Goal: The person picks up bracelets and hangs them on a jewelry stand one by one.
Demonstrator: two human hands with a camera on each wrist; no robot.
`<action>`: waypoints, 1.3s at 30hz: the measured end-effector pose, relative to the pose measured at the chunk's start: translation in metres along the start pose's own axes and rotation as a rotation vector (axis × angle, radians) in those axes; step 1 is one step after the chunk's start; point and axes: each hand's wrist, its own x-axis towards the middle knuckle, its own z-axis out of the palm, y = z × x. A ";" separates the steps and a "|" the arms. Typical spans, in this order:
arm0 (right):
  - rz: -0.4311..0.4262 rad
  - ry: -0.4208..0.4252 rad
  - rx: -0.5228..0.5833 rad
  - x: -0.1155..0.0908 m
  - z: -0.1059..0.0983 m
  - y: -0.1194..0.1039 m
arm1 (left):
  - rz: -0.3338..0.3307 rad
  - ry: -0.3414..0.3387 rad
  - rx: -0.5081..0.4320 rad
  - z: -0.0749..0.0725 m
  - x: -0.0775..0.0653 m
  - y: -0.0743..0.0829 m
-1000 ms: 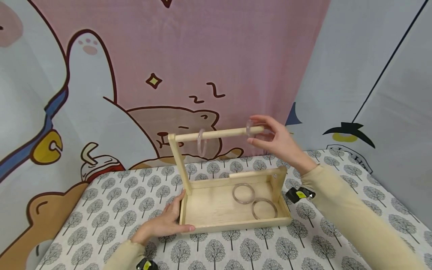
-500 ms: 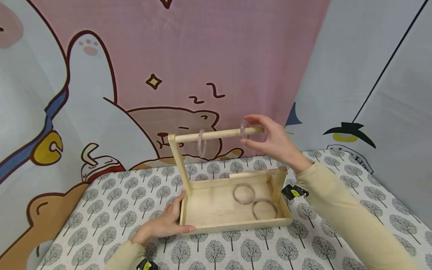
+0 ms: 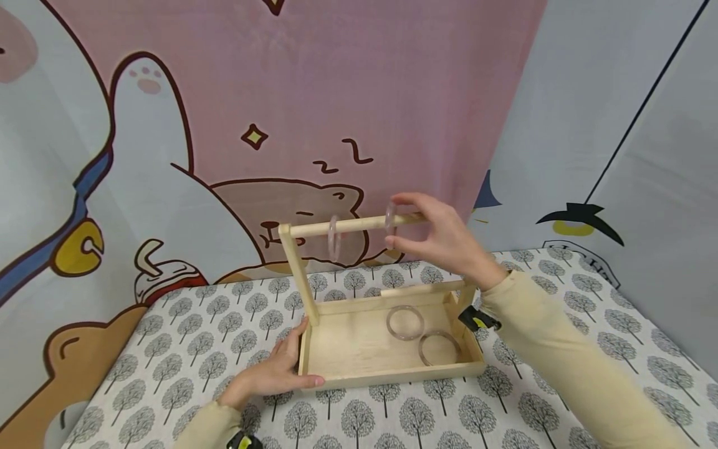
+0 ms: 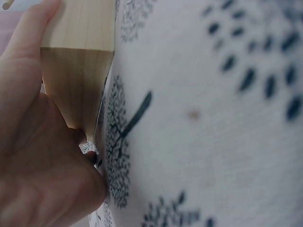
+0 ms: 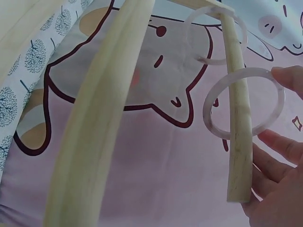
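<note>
In the head view my right hand [image 3: 443, 234] pinches a pale translucent bangle [image 3: 389, 218] between thumb and fingers. The bangle encircles the upper wooden bar [image 3: 361, 222] of a display stand; the right wrist view shows the bar passing through this bangle [image 5: 207, 106]. Farther left on the bar hangs a second bangle [image 3: 332, 240]. My left hand [image 3: 272, 372] grips the left end of the stand's tray base [image 3: 353, 346], thumb over the front rim. Two more bangles, one [image 3: 388, 322] behind the other [image 3: 421, 348], lie in the tray's right half.
A tall post [image 3: 298, 274] carries the bar at its left end; the bar's right end is free. A lower bar [image 3: 415, 290] runs along the tray's back right, by a short post [image 3: 464, 299]. The tree-print cloth [image 3: 191, 343] meets a cartoon curtain [image 3: 392, 112] behind.
My right hand has slid the pinched bangle leftward along the upper bar from near its free end. My left hand, the hanging bangle and the two in the tray stay put.
</note>
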 end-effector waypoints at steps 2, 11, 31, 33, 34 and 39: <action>-0.026 0.000 -0.003 0.001 0.002 -0.001 | -0.003 0.000 0.002 0.000 0.000 -0.001; -0.133 -0.003 -0.090 0.005 0.014 -0.004 | -0.010 -0.006 -0.014 0.000 0.001 -0.001; -0.190 0.001 -0.199 0.002 0.020 -0.001 | -0.005 -0.011 -0.019 0.001 0.000 -0.001; -0.203 0.032 -0.162 -0.001 0.018 0.000 | -0.004 -0.004 -0.014 0.001 0.000 -0.002; -0.210 0.050 -0.148 -0.004 0.017 0.001 | -0.004 0.000 -0.011 0.001 0.000 -0.003; -0.207 0.119 -0.115 -0.023 0.009 0.007 | 0.046 0.023 -0.012 0.001 0.001 -0.003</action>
